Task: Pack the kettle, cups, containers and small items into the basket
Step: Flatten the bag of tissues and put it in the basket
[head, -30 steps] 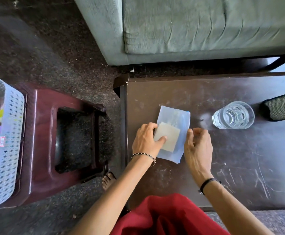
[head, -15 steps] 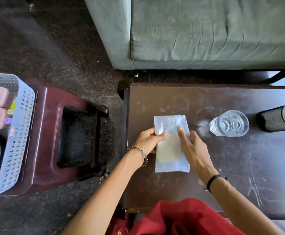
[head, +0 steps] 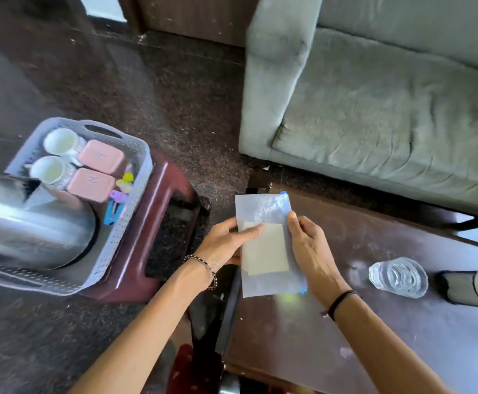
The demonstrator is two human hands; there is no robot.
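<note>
Pouch (head: 266, 245) now lifted off bench (head: 374, 322), was flat on it a moment ago. Left hand (head: 226, 243) and right hand (head: 306, 245) both pinch its edges. Basket (head: 135, 177) on stool already holds kettle (head: 33, 228), cups, pink containers. Likely next: pouch into basket.

Kettle (head: 30, 223) blurred, cut off at left edge.
</note>
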